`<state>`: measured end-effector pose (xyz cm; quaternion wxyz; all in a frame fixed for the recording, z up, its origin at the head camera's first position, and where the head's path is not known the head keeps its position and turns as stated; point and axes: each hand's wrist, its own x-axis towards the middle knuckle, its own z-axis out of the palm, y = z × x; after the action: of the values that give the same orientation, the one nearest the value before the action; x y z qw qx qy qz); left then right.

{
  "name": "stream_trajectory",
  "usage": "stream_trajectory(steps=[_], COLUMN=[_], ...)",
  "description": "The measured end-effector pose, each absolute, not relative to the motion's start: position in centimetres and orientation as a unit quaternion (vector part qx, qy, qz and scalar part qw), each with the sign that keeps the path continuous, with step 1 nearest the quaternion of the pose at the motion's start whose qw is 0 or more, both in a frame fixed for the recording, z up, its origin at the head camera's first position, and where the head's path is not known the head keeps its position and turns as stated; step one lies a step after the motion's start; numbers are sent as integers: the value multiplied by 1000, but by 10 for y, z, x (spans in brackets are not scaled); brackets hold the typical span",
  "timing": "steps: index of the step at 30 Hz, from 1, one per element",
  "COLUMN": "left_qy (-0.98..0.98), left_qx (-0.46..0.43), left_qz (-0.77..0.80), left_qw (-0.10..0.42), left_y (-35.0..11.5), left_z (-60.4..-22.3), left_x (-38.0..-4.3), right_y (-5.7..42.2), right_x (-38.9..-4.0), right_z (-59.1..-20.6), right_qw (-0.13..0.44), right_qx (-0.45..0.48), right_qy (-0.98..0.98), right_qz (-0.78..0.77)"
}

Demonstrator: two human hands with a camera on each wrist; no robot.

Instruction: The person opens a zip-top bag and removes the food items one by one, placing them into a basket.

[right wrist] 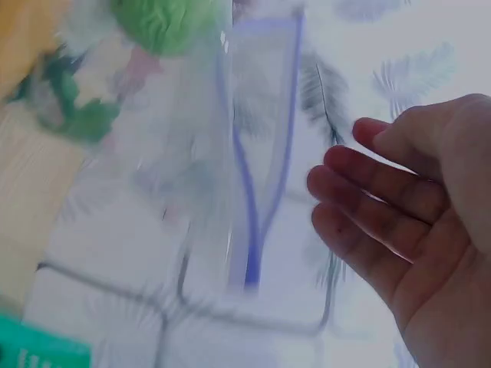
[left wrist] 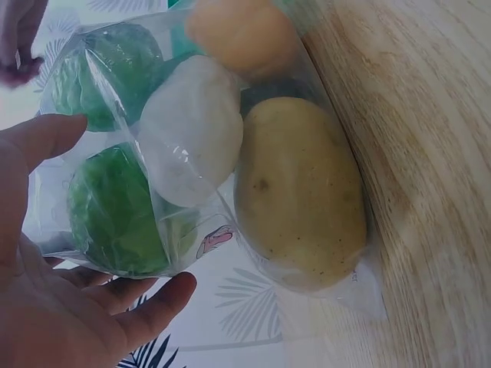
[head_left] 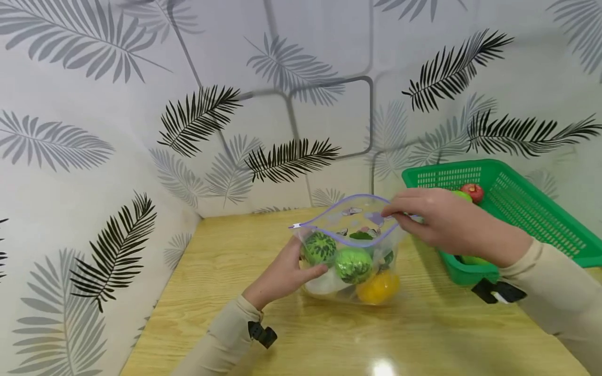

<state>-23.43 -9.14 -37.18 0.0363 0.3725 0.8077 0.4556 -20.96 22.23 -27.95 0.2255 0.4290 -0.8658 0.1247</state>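
Observation:
A clear zip bag (head_left: 329, 286) with a purple zip track stands on the table, its mouth gaping. Inside are two round green patterned items (head_left: 354, 265), a yellow item (head_left: 378, 286), a potato (left wrist: 299, 192) and a whitish lumpy item (left wrist: 192, 130). My left hand (head_left: 282, 274) holds the bag's left side, thumb in front and fingers behind. The right hand (head_left: 432, 215) is beside the right end of the bag's mouth. In the right wrist view its loosely bent fingers (right wrist: 360, 188) are apart from the purple track, with nothing in them.
A green plastic basket (head_left: 541, 209) stands to the right, partly behind the right forearm. A red fruit (head_left: 472, 193) and some green items lie in it. The wooden table (head_left: 226, 261) meets a leaf-patterned cloth (head_left: 305, 120) at the back and left.

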Motion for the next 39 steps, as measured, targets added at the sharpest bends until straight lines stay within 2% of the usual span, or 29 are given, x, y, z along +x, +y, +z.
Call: stream_trajectory(steps=[6,11,18,26,39], left_qy=[813,819,819,824,821], left_qx=[366,366,370,356,347], left_qz=[451,441,438,440,451], left_qw=[31,28,26,24,45], left_y=[-95,-98,-99,-98,-93], left_z=[-386,-398,-398,-394,-372], left_x=[-243,-251,-251,-247,-228], right_y=[175,162,158,154,148], right_x=[-233,-253,-261,-256,-251], right_z=[-286,-296,-294,-285,-292], right_qw=[64,-23,-92,-174,-221], right_qx=[428,433,447,421,413], right_qy=[-898,-898,-888,-889,-882], right_qz=[81,75,56,49,59])
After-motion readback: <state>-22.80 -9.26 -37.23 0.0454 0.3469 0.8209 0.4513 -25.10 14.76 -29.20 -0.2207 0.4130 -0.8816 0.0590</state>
